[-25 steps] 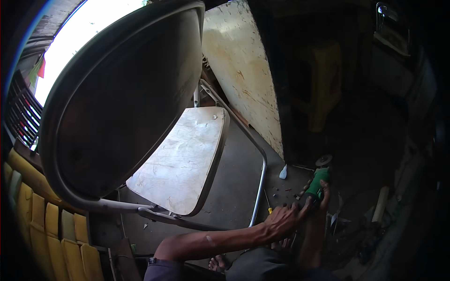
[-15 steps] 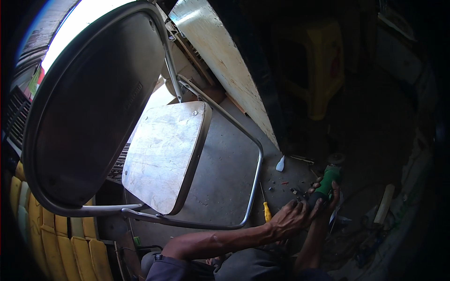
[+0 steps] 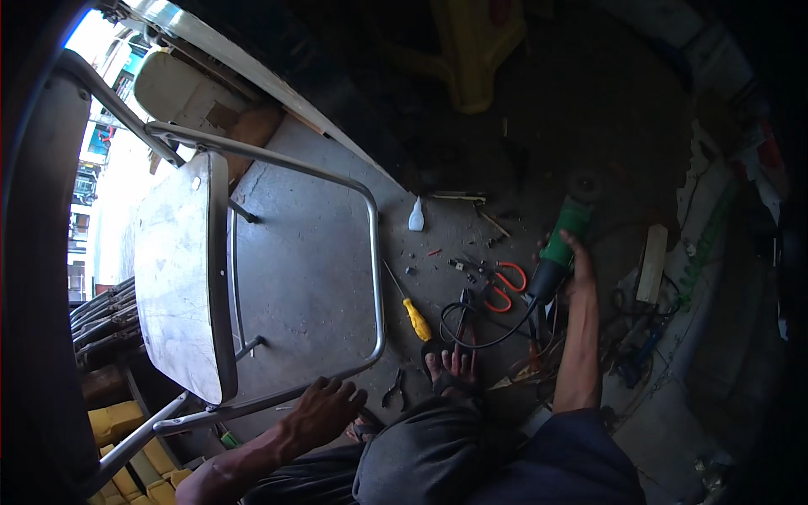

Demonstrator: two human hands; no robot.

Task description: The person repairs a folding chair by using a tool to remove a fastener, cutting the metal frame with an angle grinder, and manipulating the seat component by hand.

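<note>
My right hand [image 3: 572,261] is wrapped round a green and black angle grinder [image 3: 555,252], its disc pointing away from me and its black cord looping down toward my feet. Fingers bent and a little apart, my left hand [image 3: 328,412] is beside the lower metal tube of a folding chair [image 3: 181,278] and holds nothing visible. Whether it touches the tube I cannot tell. The chair stands at the left, with a worn pale seat and a dark backrest. Between chair and grinder lie a yellow-handled screwdriver [image 3: 416,320] and red-handled scissors [image 3: 507,286].
Small pliers [image 3: 393,390] lie by my foot. A white squeeze bottle [image 3: 416,215] and scattered small bits are on the floor ahead. A yellow plastic stool [image 3: 471,67] stands in the dark beyond. At the right are a wooden block [image 3: 651,263] and tangled cords.
My left hand has left the grinder and moved left toward the chair. My right hand still holds the grinder. The view has shifted, bringing the scissors and pliers into sight.
</note>
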